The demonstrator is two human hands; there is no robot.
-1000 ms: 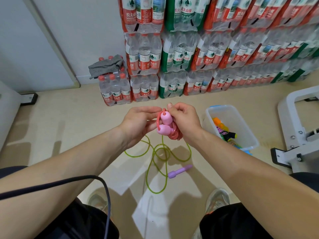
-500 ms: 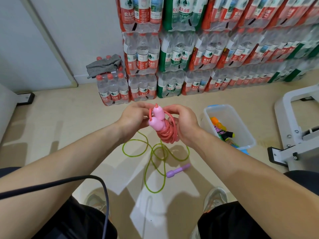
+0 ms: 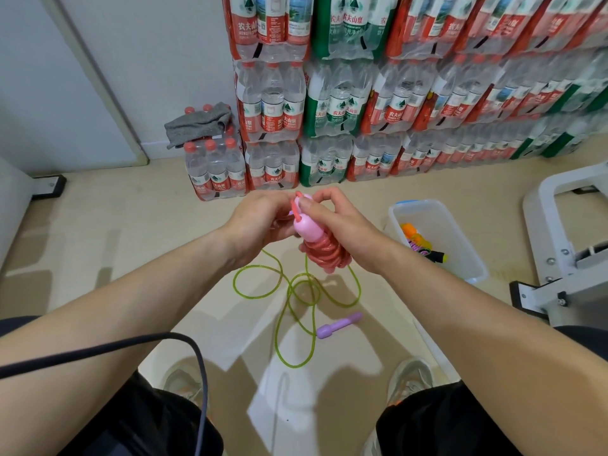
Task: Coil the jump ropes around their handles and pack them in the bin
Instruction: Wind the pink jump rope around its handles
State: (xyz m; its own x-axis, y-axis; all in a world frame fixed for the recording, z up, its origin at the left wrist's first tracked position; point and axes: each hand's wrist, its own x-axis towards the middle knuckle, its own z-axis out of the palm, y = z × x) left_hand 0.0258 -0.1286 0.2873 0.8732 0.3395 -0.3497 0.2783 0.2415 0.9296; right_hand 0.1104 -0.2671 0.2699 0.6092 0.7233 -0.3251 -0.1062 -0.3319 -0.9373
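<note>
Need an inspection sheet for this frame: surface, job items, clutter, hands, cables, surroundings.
Surface: beige floor.
Job's things: pink jump rope coiled round its handles, held up; green jump rope loose on the floor, one purple handle showing; clear bin at right, coloured handles inside.
Clutter: grey cloth on a bottle pack.
Hands: left hand and right hand both grip the pink jump rope.
Cables: black cable over the left forearm.
Surroundings: stacked water packs; white metal frame at right.
</note>
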